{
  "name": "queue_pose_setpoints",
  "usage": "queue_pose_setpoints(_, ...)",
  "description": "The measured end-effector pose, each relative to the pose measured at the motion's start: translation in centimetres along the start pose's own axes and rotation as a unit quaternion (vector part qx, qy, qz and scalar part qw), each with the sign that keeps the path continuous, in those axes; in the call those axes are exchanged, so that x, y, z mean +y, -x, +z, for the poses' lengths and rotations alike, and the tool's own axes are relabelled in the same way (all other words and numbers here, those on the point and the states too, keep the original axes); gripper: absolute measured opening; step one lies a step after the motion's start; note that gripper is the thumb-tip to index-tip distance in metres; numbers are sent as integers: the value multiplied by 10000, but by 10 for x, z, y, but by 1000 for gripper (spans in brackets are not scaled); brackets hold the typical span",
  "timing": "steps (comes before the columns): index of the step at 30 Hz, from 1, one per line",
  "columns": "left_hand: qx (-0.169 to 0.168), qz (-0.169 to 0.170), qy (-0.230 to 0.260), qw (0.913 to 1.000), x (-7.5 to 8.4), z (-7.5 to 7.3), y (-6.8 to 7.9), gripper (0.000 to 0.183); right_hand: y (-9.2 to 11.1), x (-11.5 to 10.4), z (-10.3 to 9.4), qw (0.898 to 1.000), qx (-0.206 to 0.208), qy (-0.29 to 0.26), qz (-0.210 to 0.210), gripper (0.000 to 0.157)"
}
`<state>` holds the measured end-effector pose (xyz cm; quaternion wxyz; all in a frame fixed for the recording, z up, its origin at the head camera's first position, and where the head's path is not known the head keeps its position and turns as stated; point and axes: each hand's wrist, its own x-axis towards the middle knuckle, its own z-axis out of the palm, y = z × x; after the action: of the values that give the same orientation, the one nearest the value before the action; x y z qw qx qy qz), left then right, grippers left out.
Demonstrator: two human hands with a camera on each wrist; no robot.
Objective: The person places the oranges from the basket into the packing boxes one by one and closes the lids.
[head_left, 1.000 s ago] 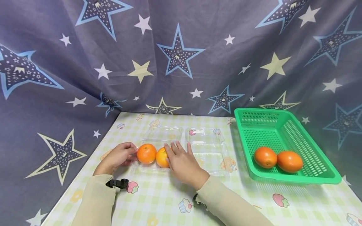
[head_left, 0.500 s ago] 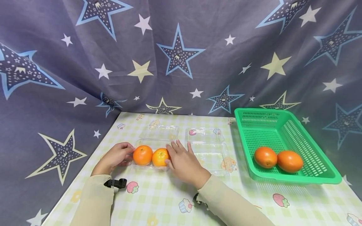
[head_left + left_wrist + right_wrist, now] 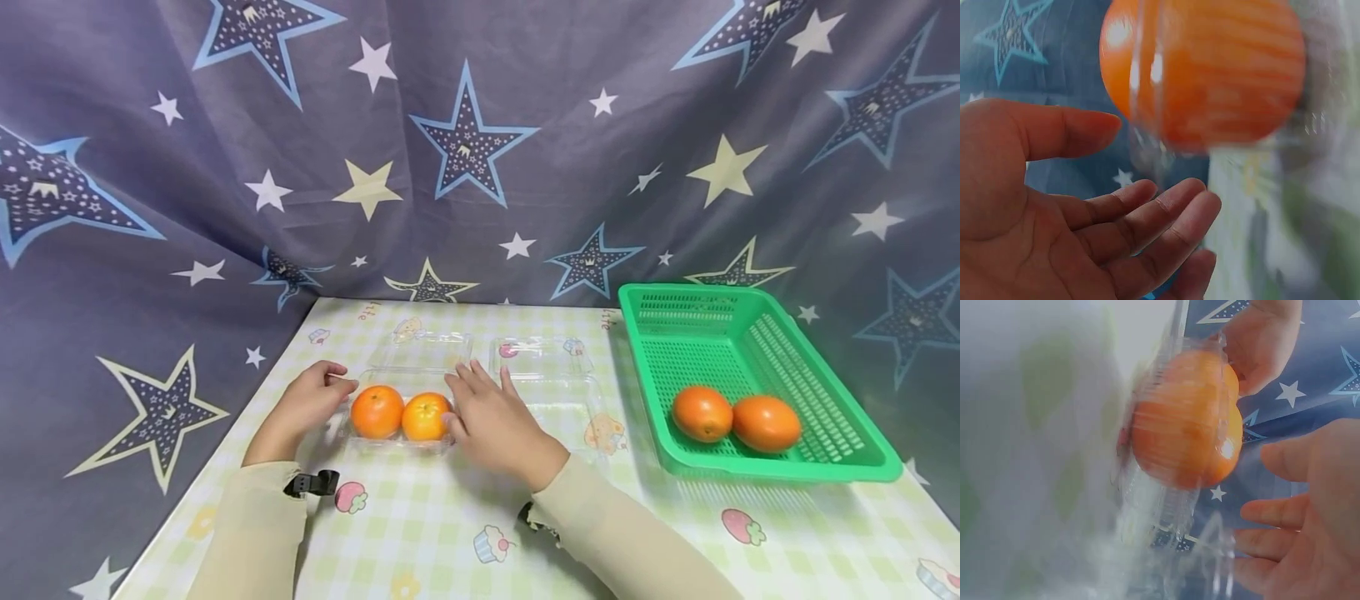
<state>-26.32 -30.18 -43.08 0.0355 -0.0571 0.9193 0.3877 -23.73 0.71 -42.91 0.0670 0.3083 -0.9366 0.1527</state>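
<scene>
My left hand [image 3: 303, 404] is hovering just beside the left orange [image 3: 377, 412], fingers loose, gripping nothing. My right hand [image 3: 498, 421] is hovering beside the right orange [image 3: 425, 417], fingers extended, also holding nothing; can't tell if touching. Both oranges are sitting side by side in the left clear container [image 3: 412, 381]. Right clear container [image 3: 566, 408] is lying next to it. Green basket [image 3: 772, 472], further right, is holding two more oranges [image 3: 702, 414].

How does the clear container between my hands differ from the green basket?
The clear container is see-through; the green basket is solid-coloured, with perforated walls. The clear container also looks smaller than the green basket. In common, each holds two orange fruits.
</scene>
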Motion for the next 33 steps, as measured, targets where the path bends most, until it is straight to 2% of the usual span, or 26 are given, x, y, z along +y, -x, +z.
queue_pose_setpoints(6, -74, 87, -606, 9981, 21, 2, 2, 63, -2, 8, -13, 9997, 92, 208, -38, 53)
queue_pose_setpoints(12, -27, 213, -956, 9952, 33, -3, 3, 64, 0, 13, -27, 9997, 170, 198, -40, 53)
queue_pose_setpoints(17, 83, 600, -1047, 9927, 47, -4, 8, 61, 2, 16, -38, 9994, 227, 254, 70, 54)
queue_pose_setpoints(22, 106, 924, -1079, 9898, 70, -1, 18, 58, 6, 21, -51, 9988, 269, 374, 162, 53)
queue_pose_setpoints(27, -8, 1132, -1120, 9872, 91, 6, 26, 56, 10, 29, -62, 9983, 388, 404, 153, 52)
queue_pose_setpoints(33, -95, 1336, -1106, 9848, 107, 16, 33, 52, 16, 37, -73, 9980, 405, 428, 225, 50)
